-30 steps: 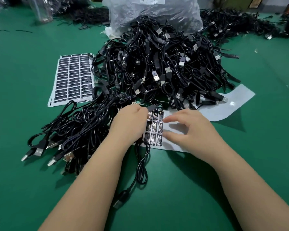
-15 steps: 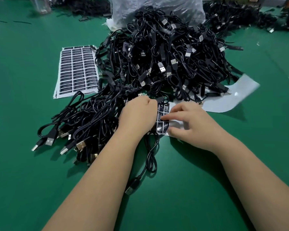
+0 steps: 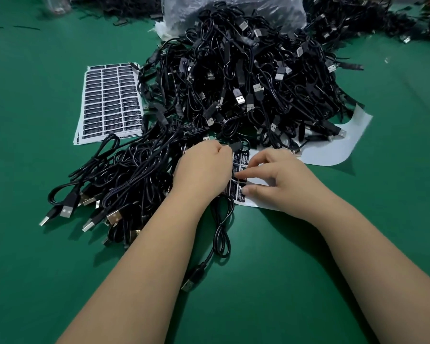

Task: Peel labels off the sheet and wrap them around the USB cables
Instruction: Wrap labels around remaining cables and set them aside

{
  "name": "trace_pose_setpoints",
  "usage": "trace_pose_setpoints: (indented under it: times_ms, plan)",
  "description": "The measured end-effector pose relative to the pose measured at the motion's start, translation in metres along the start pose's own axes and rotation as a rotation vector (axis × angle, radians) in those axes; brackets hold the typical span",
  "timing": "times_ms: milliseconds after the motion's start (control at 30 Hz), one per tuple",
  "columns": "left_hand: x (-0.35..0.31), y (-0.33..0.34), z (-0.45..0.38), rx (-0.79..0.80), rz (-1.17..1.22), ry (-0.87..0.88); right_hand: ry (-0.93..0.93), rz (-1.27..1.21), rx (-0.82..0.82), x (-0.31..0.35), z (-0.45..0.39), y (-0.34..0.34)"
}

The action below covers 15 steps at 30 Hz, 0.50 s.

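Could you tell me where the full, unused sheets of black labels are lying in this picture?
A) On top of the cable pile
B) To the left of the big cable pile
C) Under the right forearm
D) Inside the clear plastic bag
B: the stack of full label sheets lies flat on the green table, just left of the big cable pile, apart from the nearly used sheet that the right hand is working on.

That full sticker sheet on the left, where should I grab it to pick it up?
Take the sticker sheet by its bare white near-left corner, coming from the open green table on the left. It lies flat, and its right edge is tucked against the cable pile, so that side is crowded. Pinching the margin avoids lifting stickers.
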<state>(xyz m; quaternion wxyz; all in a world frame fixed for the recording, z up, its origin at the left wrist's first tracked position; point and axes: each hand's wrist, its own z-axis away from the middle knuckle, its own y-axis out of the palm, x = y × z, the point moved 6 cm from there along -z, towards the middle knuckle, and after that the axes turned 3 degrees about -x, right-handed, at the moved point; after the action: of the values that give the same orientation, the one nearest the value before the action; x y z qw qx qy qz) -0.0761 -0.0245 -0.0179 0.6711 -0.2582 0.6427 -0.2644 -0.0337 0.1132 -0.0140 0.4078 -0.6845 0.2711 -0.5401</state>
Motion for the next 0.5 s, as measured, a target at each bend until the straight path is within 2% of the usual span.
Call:
trace_pose_setpoints:
  times_ms: [167,300,400,500]
  plan:
    - [-0.0026,-0.0023,0.0016,-0.014,0.008,0.016,-0.014,0.068,-0.031,0.0026,0.0001,0.0018]
    - [-0.0013,-0.0025,0.0025,-0.017,0.034,-0.005,-0.002,-0.042,0.055,-0.0025,0.002,-0.0031]
    - [0.0004,-0.0026,0.0024,-0.011,0.063,-0.028,-0.024,-0.027,0.122,-0.0065,0.0033,-0.0017]
    - [-0.0023,-0.0012,0.0021,-0.004,-0.009,-0.005,-0.033,-0.047,0.094,-0.0055,0.0017,0.0013]
